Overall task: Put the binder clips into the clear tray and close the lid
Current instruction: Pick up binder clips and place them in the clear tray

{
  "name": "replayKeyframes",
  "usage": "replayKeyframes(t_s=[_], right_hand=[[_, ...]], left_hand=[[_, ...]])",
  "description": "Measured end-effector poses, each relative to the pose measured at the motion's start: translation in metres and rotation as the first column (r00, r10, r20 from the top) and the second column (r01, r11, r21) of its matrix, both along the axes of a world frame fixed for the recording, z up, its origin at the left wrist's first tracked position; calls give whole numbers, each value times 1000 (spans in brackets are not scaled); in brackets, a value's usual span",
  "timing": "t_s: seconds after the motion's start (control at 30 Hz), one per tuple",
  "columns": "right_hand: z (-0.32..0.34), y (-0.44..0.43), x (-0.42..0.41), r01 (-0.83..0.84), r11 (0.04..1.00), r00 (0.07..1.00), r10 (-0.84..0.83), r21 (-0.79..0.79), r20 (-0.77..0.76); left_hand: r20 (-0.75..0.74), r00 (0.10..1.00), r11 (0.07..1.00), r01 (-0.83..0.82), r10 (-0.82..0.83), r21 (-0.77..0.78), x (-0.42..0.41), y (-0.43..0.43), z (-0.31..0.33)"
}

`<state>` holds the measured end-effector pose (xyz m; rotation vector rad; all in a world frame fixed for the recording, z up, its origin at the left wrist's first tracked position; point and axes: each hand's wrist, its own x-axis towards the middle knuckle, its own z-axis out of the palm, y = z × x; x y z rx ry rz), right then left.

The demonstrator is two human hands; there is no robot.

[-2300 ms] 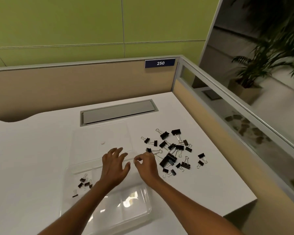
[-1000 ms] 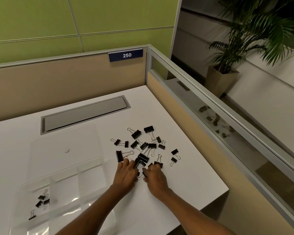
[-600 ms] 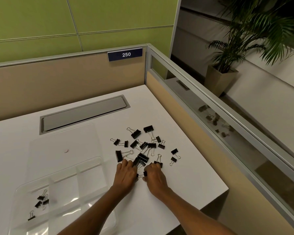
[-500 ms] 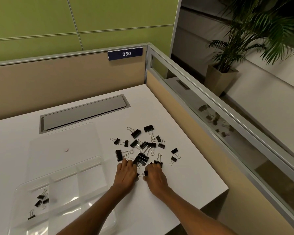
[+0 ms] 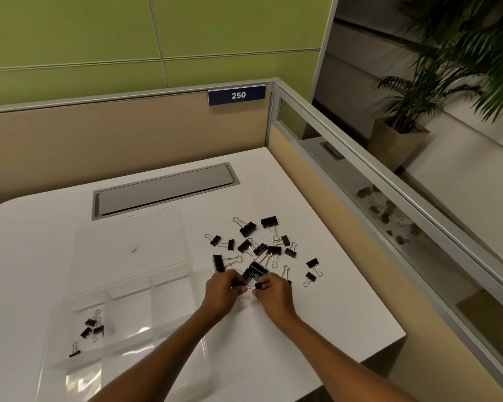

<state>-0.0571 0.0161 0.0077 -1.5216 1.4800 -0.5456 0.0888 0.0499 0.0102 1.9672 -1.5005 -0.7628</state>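
Several black binder clips (image 5: 262, 248) lie scattered on the white desk, right of centre. My left hand (image 5: 221, 291) pinches a small black clip at the near edge of the pile. Close beside it, my right hand (image 5: 273, 294) pinches another small clip (image 5: 259, 285). The clear tray (image 5: 128, 343) sits at the lower left with dividers, and several small clips (image 5: 92, 326) lie in its left compartment. Its clear lid (image 5: 134, 239) lies open flat behind it.
A grey cable hatch (image 5: 163, 190) is set into the desk behind the lid. Beige partitions with a glass strip (image 5: 389, 204) wall the back and right. The desk's right edge (image 5: 384, 309) is close to the clip pile. A potted plant (image 5: 404, 132) stands beyond.
Both hands moved right from the tray to the near edge of the clip pile, and their fingers have closed on small clips. The head view shifted right and then steadied.
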Motion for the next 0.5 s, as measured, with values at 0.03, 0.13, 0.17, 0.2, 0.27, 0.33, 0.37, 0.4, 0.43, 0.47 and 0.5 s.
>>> replayKeyframes(t_s=[0.03, 0.13, 0.17, 0.2, 0.27, 0.33, 0.37, 0.4, 0.43, 0.47, 0.5], right_hand=[[4, -1, 4, 9, 1000, 999, -9, 9, 32], [15, 0, 20, 21, 999, 990, -27, 40, 137], [19, 1, 26, 20, 999, 986, -27, 45, 166], [23, 2, 32, 12, 999, 981, -21, 49, 192], [32, 6, 45, -31, 999, 974, 21, 40, 225], [38, 12, 58, -86, 995, 968, 72, 48, 241], [40, 14, 64, -107, 992, 965, 89, 60, 246], [40, 17, 71, -127, 989, 963, 105, 74, 249], [41, 21, 79, -148, 985, 962, 124, 85, 243], [43, 25, 87, -175, 981, 961, 151, 87, 232], [44, 30, 94, -207, 975, 958, 185, 81, 220]], left_hand=[[-32, 999, 1000, -18, 18, -3, 4, 1, 5], [-79, 993, 996, -87, 84, -29, 20, 10, 19], [-84, 991, 993, -110, 107, -36, 26, 13, 22], [-88, 988, 990, -132, 128, -38, 33, 18, 25], [-110, 979, 984, -175, 171, -33, 46, 26, 31], [-124, 970, 976, -216, 211, -29, 60, 37, 35], [-124, 966, 972, -231, 226, -29, 67, 43, 37], [-121, 963, 969, -245, 240, -27, 73, 49, 38], [-115, 960, 965, -259, 255, -27, 80, 56, 39], [-107, 957, 961, -274, 270, -26, 86, 63, 40], [-98, 954, 957, -288, 284, -26, 93, 71, 41]])
